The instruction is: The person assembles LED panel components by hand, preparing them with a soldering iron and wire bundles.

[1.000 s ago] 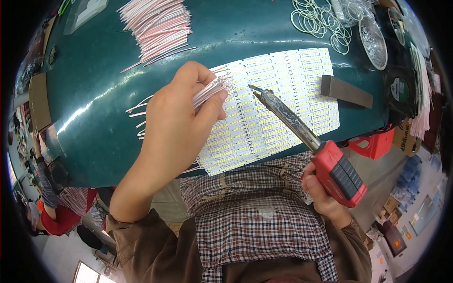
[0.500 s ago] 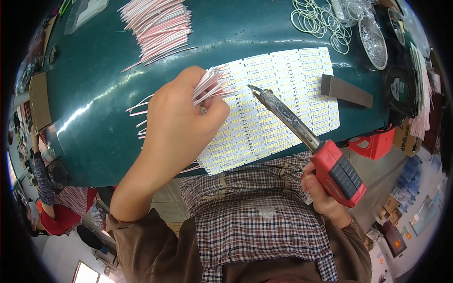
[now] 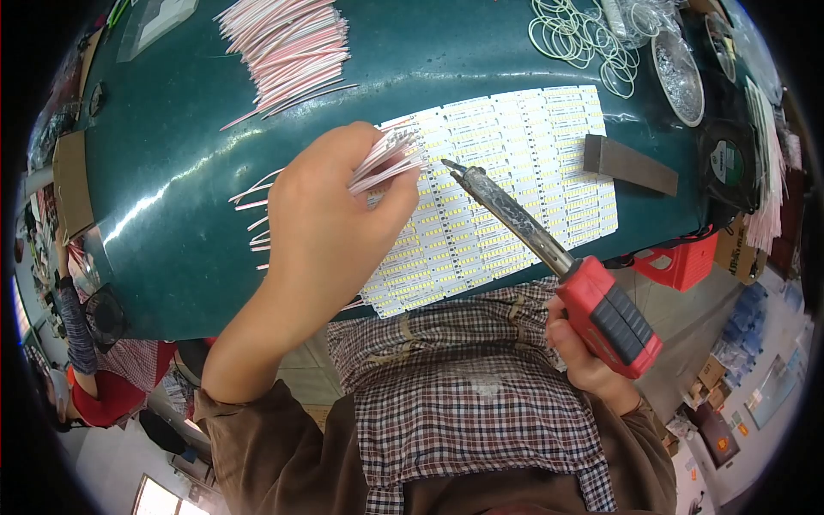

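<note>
My left hand [image 3: 330,202] is closed round a bunch of thin white and pink wires [image 3: 386,163], their ends fanning out over the left edge of a white LED board panel [image 3: 506,189]. The panel lies flat and carries rows of small yellow LEDs. Several wires stick out from its left side beneath my hand. My right hand [image 3: 592,365] grips a red and black soldering iron [image 3: 611,318] with a gun-like handle. Its dark tip points up and left above the board, a short way right of the wire ends, apart from them.
A large pile of pink and white wires [image 3: 287,51] lies at the far left. A grey metal block [image 3: 631,165] rests across the panel's right edge. Beyond are loose pale-green wire loops [image 3: 571,39], an oval dish [image 3: 678,77] and a black tape roll [image 3: 728,163]. Another person's sleeve [image 3: 79,330] shows at left.
The soldering iron's tip has shifted slightly left and down, nearer the bunched wires. My left hand has turned a little, and the wire ends sit slightly lower and closer together.
</note>
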Motion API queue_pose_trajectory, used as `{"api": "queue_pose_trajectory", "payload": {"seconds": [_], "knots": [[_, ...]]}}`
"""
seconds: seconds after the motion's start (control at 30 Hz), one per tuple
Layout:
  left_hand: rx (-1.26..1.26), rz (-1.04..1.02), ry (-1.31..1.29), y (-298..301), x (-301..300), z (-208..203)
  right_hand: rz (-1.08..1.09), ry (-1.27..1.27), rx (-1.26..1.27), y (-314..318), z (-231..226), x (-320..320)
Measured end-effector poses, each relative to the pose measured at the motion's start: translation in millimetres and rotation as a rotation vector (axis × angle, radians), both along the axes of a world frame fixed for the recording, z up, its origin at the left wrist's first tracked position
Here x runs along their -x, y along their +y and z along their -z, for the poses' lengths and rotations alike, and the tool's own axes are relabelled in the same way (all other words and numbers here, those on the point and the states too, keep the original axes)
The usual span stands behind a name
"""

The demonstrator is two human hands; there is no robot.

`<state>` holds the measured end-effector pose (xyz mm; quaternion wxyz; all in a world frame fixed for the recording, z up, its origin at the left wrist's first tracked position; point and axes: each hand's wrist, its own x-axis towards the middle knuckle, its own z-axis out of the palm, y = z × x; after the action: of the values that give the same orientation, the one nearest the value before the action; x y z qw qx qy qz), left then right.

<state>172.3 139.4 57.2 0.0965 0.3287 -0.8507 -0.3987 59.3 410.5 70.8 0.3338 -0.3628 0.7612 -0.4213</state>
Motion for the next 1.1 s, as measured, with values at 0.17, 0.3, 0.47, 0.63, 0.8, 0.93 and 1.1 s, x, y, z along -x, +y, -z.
{"api": "queue_pose_trajectory", "payload": {"seconds": [0.17,0.3,0.47,0.63,0.8,0.93,1.1], "knots": [[0.026,0.003,0.035,3.4,-1.7,5.7,-0.017,0.058,0.017,0.3,4.2,-3.1],[0.067,0.033,0.031,3.3,-0.6,2.5,-0.009,0.037,0.022,-0.7,5.2,-3.7],[0.063,0.024,0.013,4.4,-1.4,2.3,-0.041,0.057,0.021,-3.5,2.9,-1.3],[0.100,0.036,0.014,4.4,-2.2,5.8,-0.074,0.044,0.000,-4.4,1.9,0.8],[0.110,0.024,0.055,6.5,-1.0,8.4,-0.049,0.028,-0.011,-2.6,2.9,-1.0],[0.137,0.043,0.045,5.8,0.3,6.8,-0.031,0.025,0.010,-2.8,3.8,-1.7],[0.121,0.073,0.052,3.8,0.0,6.2,-0.029,0.030,0.015,-3.3,3.4,-2.0]]}}
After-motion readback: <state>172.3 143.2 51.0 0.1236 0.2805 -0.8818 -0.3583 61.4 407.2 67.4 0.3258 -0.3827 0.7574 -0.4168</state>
